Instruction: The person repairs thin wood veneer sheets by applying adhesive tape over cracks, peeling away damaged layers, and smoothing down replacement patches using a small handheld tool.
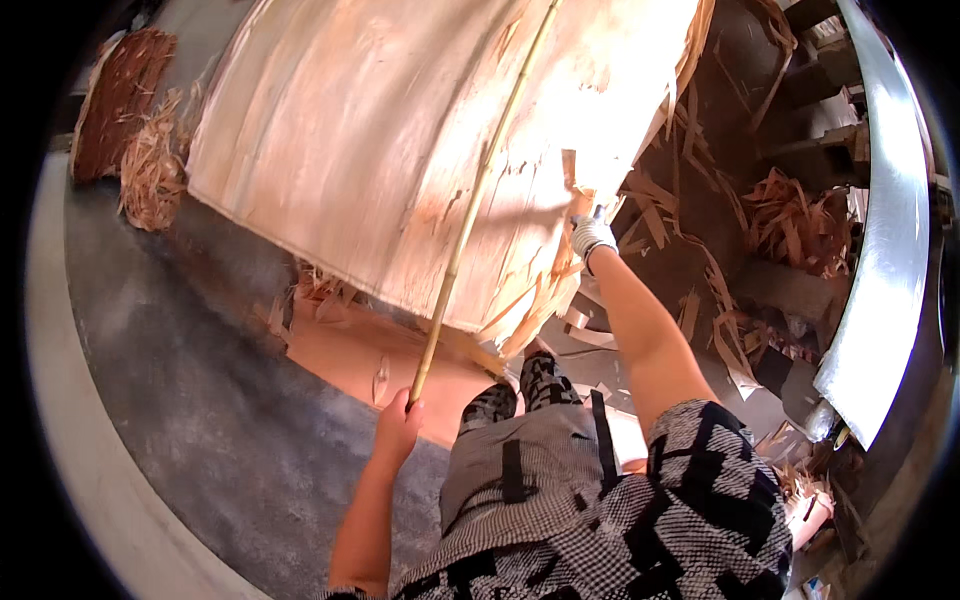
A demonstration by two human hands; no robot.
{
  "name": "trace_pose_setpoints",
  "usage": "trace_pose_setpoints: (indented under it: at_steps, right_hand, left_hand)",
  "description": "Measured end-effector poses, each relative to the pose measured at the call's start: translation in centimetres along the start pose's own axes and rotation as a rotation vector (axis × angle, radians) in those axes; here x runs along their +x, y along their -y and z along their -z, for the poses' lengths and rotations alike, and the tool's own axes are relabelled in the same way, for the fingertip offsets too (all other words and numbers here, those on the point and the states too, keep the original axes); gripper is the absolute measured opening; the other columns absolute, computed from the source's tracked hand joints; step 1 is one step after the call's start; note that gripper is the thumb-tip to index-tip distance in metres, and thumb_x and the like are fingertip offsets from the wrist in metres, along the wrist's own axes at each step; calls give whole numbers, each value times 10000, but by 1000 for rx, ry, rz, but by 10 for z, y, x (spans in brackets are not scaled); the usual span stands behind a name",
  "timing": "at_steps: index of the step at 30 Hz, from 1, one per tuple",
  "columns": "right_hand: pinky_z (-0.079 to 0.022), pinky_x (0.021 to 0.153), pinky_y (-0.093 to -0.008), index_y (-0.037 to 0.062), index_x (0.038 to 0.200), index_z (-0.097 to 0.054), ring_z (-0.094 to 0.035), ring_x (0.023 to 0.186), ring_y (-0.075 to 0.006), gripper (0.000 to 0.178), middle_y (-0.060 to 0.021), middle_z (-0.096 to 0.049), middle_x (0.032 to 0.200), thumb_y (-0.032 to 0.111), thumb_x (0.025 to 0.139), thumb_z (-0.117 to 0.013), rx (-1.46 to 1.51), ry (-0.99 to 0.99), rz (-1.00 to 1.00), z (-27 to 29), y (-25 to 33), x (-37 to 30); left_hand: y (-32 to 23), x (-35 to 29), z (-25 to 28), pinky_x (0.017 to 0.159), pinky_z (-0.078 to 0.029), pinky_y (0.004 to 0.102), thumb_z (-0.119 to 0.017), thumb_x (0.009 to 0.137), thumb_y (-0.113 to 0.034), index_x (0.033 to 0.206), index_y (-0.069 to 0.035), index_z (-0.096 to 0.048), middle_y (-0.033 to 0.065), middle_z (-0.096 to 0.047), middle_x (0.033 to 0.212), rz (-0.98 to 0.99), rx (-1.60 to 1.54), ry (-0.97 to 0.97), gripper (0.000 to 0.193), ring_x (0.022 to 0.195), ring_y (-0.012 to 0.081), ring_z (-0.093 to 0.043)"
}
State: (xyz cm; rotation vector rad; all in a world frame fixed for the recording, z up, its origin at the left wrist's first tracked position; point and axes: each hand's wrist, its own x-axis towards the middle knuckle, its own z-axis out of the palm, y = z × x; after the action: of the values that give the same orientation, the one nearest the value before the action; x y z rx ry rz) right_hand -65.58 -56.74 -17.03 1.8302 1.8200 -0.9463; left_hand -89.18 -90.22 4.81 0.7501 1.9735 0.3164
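My left hand (pixel 399 424), bare, is wrapped round the lower end of a long thin bamboo pole (pixel 462 235). The pole slants up and away across a large stack of pale wood veneer sheets (pixel 330 150). At the right side of the stack my right hand (pixel 593 236), in a white knitted glove, is closed. Something small and dark shows at its fingers, too small to name. Torn veneer strips (pixel 540 300) hang from the stack's near right corner, close below that hand. A small loose piece of veneer (pixel 569 168) lies just beyond it.
A reddish-brown veneer sheet (pixel 340 345) lies under the stack's near edge. Bundled wood scraps (pixel 152 175) stand at the far left. More scraps (pixel 800 220) litter the floor on the right, beside a long curved shiny metal panel (pixel 885 230). Dark grey floor (pixel 220 400) spreads at left.
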Motion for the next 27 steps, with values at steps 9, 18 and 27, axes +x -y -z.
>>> trace_pose_setpoints:
  at_steps: [9,18,27]
  right_hand:
    - [-448,892,-402,67,1150,-565,-524,1106,-301,382,-150,-535,1210,297,854,-491,174,256,-354,-107,-162,-115]
    - [-497,686,-385,25,986,-611,-627,809,-277,272,-187,-646,892,233,829,-530,272,197,-27,-109,-184,-186]
    - [-448,472,-271,80,1189,-506,-526,570,-113,379,-26,-602,761,93,820,-592,1346,-136,-412,-142,-42,-22]
  left_hand:
    - [8,24,13,603,-466,313,-503,860,-153,1047,-23,-516,94,-582,700,101,62,118,228,627,170,-584]
    - [20,107,17,591,-459,265,-491,881,-107,1000,-28,-519,41,-535,685,90,-279,63,145,600,115,-527]
    - [39,125,48,636,-433,225,-509,870,-117,915,-5,-522,30,-562,734,12,-100,-103,121,675,96,-541]
